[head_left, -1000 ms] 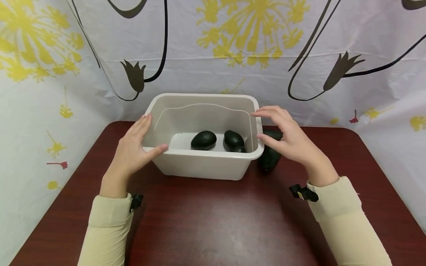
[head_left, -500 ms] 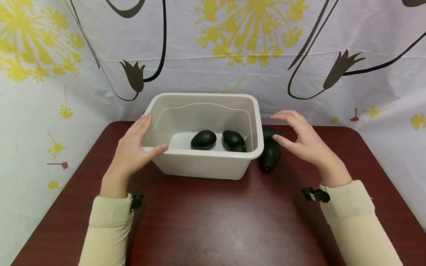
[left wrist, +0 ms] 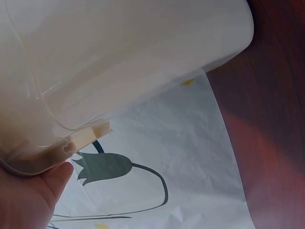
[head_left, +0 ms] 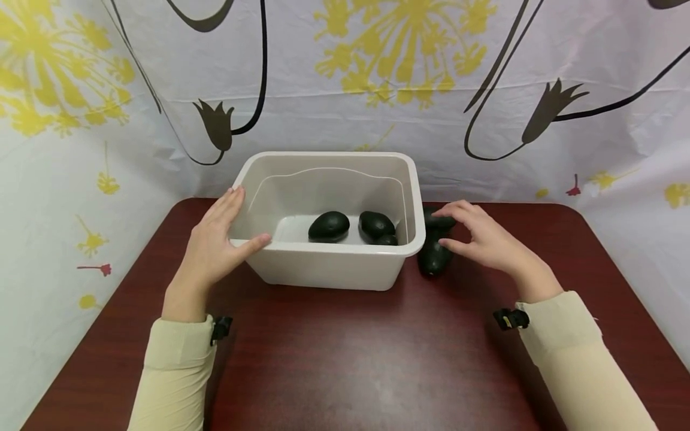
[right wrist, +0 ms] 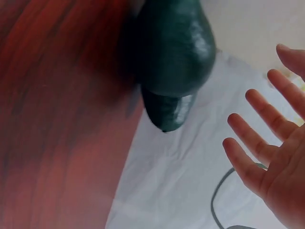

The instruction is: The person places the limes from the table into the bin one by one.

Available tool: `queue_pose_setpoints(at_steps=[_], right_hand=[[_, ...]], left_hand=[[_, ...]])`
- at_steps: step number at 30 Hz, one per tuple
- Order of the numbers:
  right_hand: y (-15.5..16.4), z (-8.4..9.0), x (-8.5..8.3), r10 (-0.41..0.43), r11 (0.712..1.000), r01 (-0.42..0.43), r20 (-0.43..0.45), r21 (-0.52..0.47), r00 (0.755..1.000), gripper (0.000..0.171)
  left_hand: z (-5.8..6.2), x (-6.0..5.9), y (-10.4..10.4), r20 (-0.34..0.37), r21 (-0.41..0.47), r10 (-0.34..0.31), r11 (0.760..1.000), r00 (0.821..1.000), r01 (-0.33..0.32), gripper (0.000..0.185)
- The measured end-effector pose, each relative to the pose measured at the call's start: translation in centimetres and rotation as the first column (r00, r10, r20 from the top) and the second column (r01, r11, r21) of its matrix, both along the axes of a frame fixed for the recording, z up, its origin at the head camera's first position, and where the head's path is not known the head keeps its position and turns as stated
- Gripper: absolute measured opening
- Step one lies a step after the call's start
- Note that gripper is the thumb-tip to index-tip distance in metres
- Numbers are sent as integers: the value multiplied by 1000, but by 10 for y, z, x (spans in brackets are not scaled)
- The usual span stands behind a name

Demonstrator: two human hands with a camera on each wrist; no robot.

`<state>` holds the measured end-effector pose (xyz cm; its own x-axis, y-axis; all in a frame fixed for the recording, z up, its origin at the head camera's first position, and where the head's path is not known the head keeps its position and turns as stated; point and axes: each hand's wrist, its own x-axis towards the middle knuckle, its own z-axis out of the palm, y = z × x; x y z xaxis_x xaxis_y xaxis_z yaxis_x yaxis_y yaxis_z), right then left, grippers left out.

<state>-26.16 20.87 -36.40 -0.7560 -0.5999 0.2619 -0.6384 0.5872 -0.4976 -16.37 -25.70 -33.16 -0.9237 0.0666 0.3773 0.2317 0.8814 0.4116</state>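
A light grey plastic bin stands on the table, with dark green avocados inside: one avocado near the middle, another avocado to its right, and a partly hidden one by the front wall. My left hand rests on the bin's front left corner, fingers along the left rim, thumb over the front rim. Outside the bin's right wall lie a nearer avocado and a farther one, close together. My right hand hovers at these two, fingers spread apart and holding nothing; the right wrist view shows a gap.
The dark red-brown tabletop extends in front of the bin and to both sides. A white patterned cloth hangs close behind the bin and along both sides of the table.
My right hand has left the bin's right rim, moved right, then come down toward the two avocados outside. My left hand and the bin have hardly moved.
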Motion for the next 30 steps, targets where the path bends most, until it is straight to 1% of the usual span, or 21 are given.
queue_pose_setpoints(at_steps=[6,10,18,23,30], right_hand=[[1,-13,-6,20,996,-24,48,84,999,45],[1,-17,-8,24,989,-36,86,141,996,47],[-2,-17,-7,35,984,-57,132,167,991,54],[-4,-19,-7,48,983,-76,164,167,985,55],[-4,-26,-6,52,970,-105,235,218,971,67]], left_hand=[[-1,0,-1,0,3,8,1000,1000,-8,94],[-2,0,-1,-3,2,8,1000,1000,-8,94],[0,0,0,1,-1,9,1000,1000,-9,94],[0,1,0,-4,0,11,1000,1000,-11,93],[0,1,2,1,2,13,1000,1000,-13,93]])
